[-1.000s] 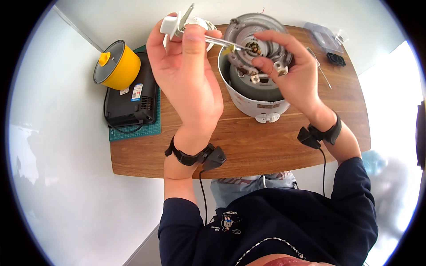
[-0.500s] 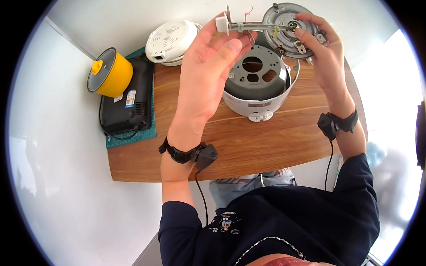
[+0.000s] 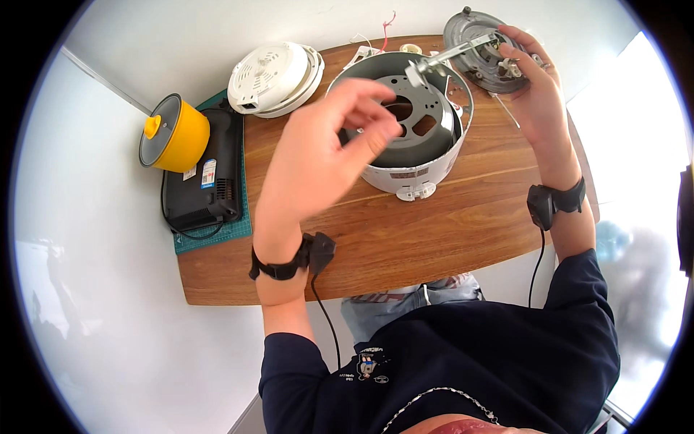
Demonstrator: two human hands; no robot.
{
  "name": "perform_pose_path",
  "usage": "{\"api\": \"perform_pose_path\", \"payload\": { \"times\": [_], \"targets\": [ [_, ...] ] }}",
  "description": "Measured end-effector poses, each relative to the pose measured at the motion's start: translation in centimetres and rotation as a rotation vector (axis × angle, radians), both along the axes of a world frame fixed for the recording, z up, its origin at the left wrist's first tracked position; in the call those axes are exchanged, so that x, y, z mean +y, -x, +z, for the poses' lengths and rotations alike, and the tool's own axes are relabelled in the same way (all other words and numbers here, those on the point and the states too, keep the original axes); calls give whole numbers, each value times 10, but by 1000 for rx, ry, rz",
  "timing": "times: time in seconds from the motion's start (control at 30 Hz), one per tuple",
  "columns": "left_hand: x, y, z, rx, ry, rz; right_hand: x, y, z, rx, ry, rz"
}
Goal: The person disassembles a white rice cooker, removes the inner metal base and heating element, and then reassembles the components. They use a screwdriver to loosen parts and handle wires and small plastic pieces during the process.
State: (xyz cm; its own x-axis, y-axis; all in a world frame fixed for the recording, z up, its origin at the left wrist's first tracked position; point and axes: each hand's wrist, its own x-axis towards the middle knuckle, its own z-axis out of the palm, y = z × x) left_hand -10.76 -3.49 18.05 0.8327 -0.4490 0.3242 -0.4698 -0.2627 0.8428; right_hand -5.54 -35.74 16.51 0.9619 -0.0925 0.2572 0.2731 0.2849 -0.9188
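Right hand holds up a metal disc with a lever

The wooden table [image 3: 470,217] carries nearly all the things. The green mat [image 3: 195,242] lies along its left edge, with the black box [image 3: 210,170] on top. The white tub [image 3: 405,177] stands near the middle of the far edge, and the grey bowl [image 3: 430,105] with big holes sits inside it. The white base [image 3: 267,69], round with small slits, lies near the far left corner. The yellow pot [image 3: 186,137] sits on the far end of the black box.

The left hand [image 3: 325,141] is a bit blurry and hangs over the near left side of the tub. Its fingers are half bent, with a gap to the thumb, and they have hold of nothing. I cannot tell if it touches the tub.

The right hand [image 3: 535,83] has its fingers closed on the disc [image 3: 465,40], held up by the far right corner of the table. The disc is grey and tilted. The lever [image 3: 463,50] reaches from the disc's middle, near the right thumb, out over the tub. The red wire [image 3: 387,30] pokes up by the far edge, behind the tub.
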Motion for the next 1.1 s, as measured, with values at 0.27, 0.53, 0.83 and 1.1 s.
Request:
{"api": "perform_pose_path", "payload": {
  "times": [0.27,0.53,0.83,1.1],
  "targets": [
    [-61,29,-42,-615,-522,73,-26,-11,-14,-43,-43,10],
    [-32,19,-27,-623,-598,119,-63,-17,-28,-66,-141,1],
    [33,-13,-3,-506,-653,124,-50,-15,-32,2,-171,-84],
    [69,-24,5,-264,-759,188,-56,-17,-52,44,-190,-18]
  ]
}}
